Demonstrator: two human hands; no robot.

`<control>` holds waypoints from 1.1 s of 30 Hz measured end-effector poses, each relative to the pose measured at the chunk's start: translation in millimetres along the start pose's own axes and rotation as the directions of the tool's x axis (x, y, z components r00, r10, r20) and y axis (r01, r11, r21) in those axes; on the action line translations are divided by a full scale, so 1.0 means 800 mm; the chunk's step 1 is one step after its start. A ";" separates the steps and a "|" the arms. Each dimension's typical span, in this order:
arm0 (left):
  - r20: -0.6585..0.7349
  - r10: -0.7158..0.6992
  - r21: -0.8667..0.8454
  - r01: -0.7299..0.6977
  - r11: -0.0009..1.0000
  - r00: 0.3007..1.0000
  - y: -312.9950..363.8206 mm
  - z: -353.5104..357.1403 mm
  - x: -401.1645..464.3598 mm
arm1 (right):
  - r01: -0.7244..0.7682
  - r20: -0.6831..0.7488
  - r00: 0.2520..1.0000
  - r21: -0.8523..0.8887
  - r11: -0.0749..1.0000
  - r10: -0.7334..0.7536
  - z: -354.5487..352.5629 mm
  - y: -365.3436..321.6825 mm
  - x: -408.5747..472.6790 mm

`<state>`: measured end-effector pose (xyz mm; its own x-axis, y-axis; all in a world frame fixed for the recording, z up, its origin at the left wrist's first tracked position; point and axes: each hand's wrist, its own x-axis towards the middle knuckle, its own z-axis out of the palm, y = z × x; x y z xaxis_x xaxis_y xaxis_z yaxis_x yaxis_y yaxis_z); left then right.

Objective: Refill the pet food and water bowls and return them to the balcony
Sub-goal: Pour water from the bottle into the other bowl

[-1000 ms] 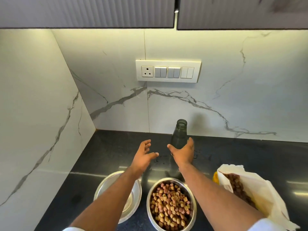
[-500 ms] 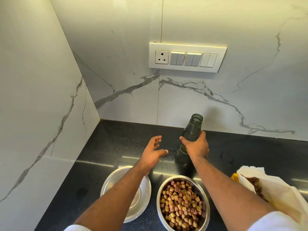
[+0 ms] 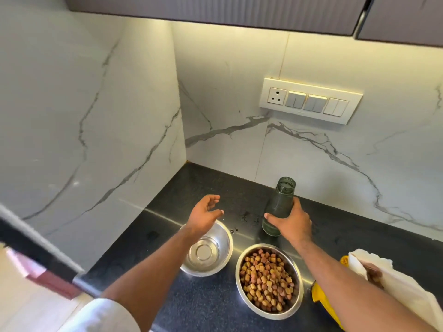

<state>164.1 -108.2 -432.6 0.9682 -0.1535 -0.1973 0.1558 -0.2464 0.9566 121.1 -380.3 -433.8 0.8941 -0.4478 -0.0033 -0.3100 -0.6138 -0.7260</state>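
Observation:
Two steel bowls stand side by side on the black counter [image 3: 206, 303]. The left bowl [image 3: 224, 257] holds a little water at its bottom. The right bowl [image 3: 239, 276] is heaped with brown kibble [image 3: 267, 279]. Behind them stands a dark green uncapped bottle [image 3: 280, 200], upright on the counter, and my right hand [image 3: 291, 222] grips its lower body. My left hand [image 3: 205, 215] hovers over the far rim of the left bowl, fingers loosely spread, holding nothing.
An opened white and yellow pet food bag [image 3: 393, 286] lies at the right, kibble showing inside. Water drops [image 3: 247, 218] lie on the counter between my hands. Marble walls close the corner, with a switch panel [image 3: 310, 100] on the back wall and cabinets overhead.
My right hand has closed round the bottle, which one second ago it only reached toward. The view has swung left and pulled back. My left hand stays raised and empty.

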 end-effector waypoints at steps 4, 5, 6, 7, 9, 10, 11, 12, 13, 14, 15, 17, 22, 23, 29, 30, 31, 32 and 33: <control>-0.299 -0.052 0.155 0.102 0.983 0.953 -0.017 -0.037 -0.047 | 0.129 0.114 0.986 -0.043 0.991 -0.124 -0.007 -0.023 -0.018; -0.368 -0.074 0.170 0.145 0.975 0.927 -0.022 -0.045 -0.060 | 0.163 0.139 0.978 -0.053 0.985 -0.154 -0.008 -0.028 -0.023; -0.422 -0.107 0.168 0.194 0.966 0.900 -0.027 -0.054 -0.074 | 0.189 0.162 0.971 -0.059 0.980 -0.178 -0.008 -0.033 -0.027; -0.460 -0.150 0.154 0.245 0.957 0.875 -0.033 -0.061 -0.086 | 0.205 0.180 0.965 -0.062 0.977 -0.192 -0.008 -0.037 -0.030; -0.507 -0.241 0.103 0.336 0.936 0.828 -0.046 -0.071 -0.112 | 0.237 0.214 0.952 -0.067 0.969 -0.219 -0.009 -0.045 -0.037; -0.518 -0.280 0.074 0.369 0.927 0.808 -0.052 -0.074 -0.124 | 0.255 0.229 0.945 -0.074 0.964 -0.233 -0.009 -0.049 -0.041; -0.522 -0.314 0.042 0.391 0.919 0.793 -0.057 -0.075 -0.134 | 0.271 0.241 0.939 -0.081 0.959 -0.245 -0.009 -0.052 -0.043; -0.514 -0.348 0.000 0.406 0.914 0.784 -0.061 -0.076 -0.140 | 0.283 0.250 0.934 -0.088 0.955 -0.254 -0.008 -0.054 -0.045; -0.494 -0.383 -0.052 0.413 0.909 0.781 -0.065 -0.076 -0.147 | 0.295 0.259 0.929 -0.092 0.951 -0.263 -0.007 -0.056 -0.048; -0.461 -0.413 -0.097 0.418 0.903 0.786 -0.067 -0.075 -0.152 | 0.304 0.264 0.926 -0.098 0.948 -0.270 -0.007 -0.058 -0.050; -0.426 -0.432 -0.129 0.419 0.899 0.795 -0.068 -0.073 -0.156 | 0.313 0.271 0.922 -0.104 0.944 -0.276 -0.006 -0.059 -0.052; -0.374 -0.446 -0.158 0.419 0.894 0.813 -0.069 -0.069 -0.161 | 0.333 0.290 0.912 -0.115 0.936 -0.289 -0.003 -0.061 -0.055; -0.359 -0.436 -0.165 0.403 0.900 0.826 -0.067 -0.055 -0.153 | 0.362 0.328 0.896 -0.149 0.920 -0.299 0.002 -0.067 -0.060; -0.355 -0.438 -0.171 0.404 0.899 0.826 -0.067 -0.052 -0.149 | 0.365 0.332 0.895 -0.164 0.916 -0.297 0.002 -0.067 -0.060; -0.306 -0.459 -0.263 0.389 0.883 0.834 -0.064 -0.046 -0.114 | 0.395 0.359 0.886 -0.247 0.885 -0.295 0.001 -0.065 -0.047; -0.299 -0.458 -0.273 0.385 0.882 0.837 -0.062 -0.045 -0.106 | 0.403 0.363 0.884 -0.268 0.875 -0.295 0.000 -0.064 -0.043; -0.293 -0.455 -0.276 0.381 0.882 0.841 -0.060 -0.044 -0.099 | 0.411 0.369 0.882 -0.292 0.864 -0.295 0.000 -0.064 -0.039; -0.292 -0.447 -0.274 0.374 0.886 0.846 -0.057 -0.043 -0.092 | 0.421 0.375 0.879 -0.316 0.850 -0.296 -0.001 -0.063 -0.036; -0.288 -0.437 -0.270 0.366 0.891 0.852 -0.055 -0.042 -0.085 | 0.430 0.380 0.877 -0.341 0.836 -0.296 -0.002 -0.063 -0.032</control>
<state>98.0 -55.0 -454.2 0.8130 0.2526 -0.5245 0.5458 -0.0173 0.8377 113.4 -339.5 -396.0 0.9982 0.0359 -0.0490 0.0150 -0.9275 -0.3736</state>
